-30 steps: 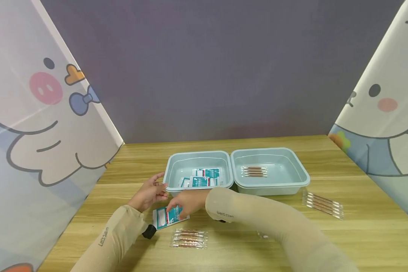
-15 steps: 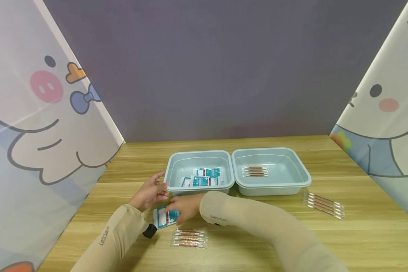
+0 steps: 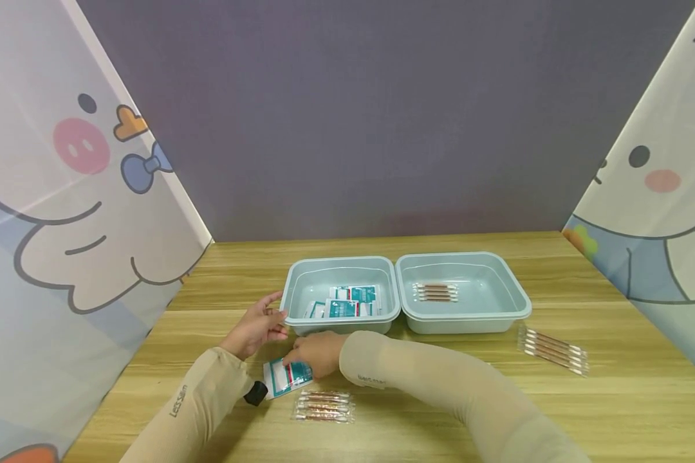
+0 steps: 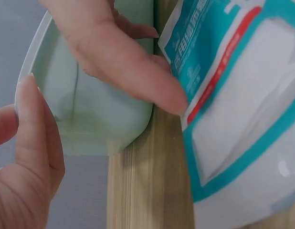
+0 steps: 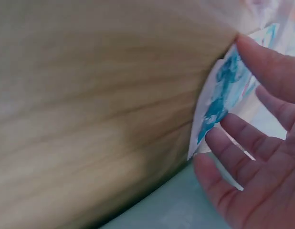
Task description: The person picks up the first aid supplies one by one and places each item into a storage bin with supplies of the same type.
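Note:
My left hand (image 3: 259, 326) holds the near left corner of the left pale blue-green plastic bin (image 3: 340, 327), thumb and fingers on either side of its rim. In front of that bin, my right hand (image 3: 320, 354) grips a teal-and-white medical dressing packet (image 3: 282, 378) with a red stripe. The left wrist view shows a right finger at the edge of the dressing packet (image 4: 243, 105). In the right wrist view, the thumb and fingers sit on opposite edges of the slightly bowed packet (image 5: 226, 90). Several similar packets (image 3: 343, 308) lie inside the left bin.
The right bin (image 3: 469, 325), close beside the left one, holds a pack of brown-stemmed cotton swabs (image 3: 436, 292). Another swab pack (image 3: 323, 407) lies near the table front, and one more (image 3: 553, 349) at the right. A grey panel (image 3: 353, 122) stands behind the table.
My right hand has shifted its fingers on the dressing packet, and the packet has turned and slid slightly right and toward me. The left hand stays at the bin's corner.

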{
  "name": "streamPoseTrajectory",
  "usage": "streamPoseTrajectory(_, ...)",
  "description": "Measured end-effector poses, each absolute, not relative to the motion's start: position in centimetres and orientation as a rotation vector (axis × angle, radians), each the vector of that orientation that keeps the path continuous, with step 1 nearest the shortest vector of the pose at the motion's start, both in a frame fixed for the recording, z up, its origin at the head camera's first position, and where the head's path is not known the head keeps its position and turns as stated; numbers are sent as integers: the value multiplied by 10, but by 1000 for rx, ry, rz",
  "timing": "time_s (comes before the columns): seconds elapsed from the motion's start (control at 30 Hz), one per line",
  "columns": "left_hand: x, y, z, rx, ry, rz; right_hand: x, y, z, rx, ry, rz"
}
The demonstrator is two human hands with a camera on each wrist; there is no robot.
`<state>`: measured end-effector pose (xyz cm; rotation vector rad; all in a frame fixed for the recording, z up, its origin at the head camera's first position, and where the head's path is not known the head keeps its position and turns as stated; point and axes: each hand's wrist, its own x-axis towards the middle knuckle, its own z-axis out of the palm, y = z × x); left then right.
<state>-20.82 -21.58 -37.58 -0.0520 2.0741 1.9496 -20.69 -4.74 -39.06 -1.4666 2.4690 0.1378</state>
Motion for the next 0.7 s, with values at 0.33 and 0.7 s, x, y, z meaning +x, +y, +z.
streamPoseTrajectory(0.33,-209,-216,-378,-79,2084,1955,-204,-44,-389,-1344,2376,155)
streamPoseTrajectory(0.7,-209,-215,-379,-91,2103,1955,-208,-26,-391,-1316,2334,52)
